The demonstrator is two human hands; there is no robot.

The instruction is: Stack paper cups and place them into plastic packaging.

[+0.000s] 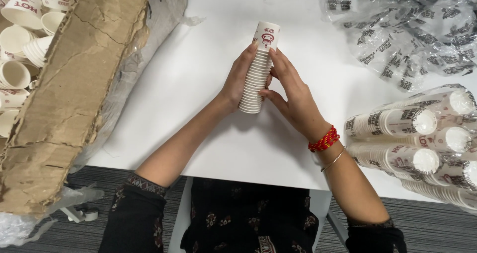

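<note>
A stack of nested white paper cups with a red print on the top cup stands over the white table, tilted slightly right. My left hand grips its left side, fingertips near the top cup. My right hand holds its right side, thumb against the lower rims. A red bead bracelet and a thin metal bangle are on my right wrist.
A torn cardboard box flap lined with plastic lies at the left, with several loose paper cups inside the box. Plastic-wrapped cup stacks lie at the right edge. Empty printed plastic sleeves are piled at the far right.
</note>
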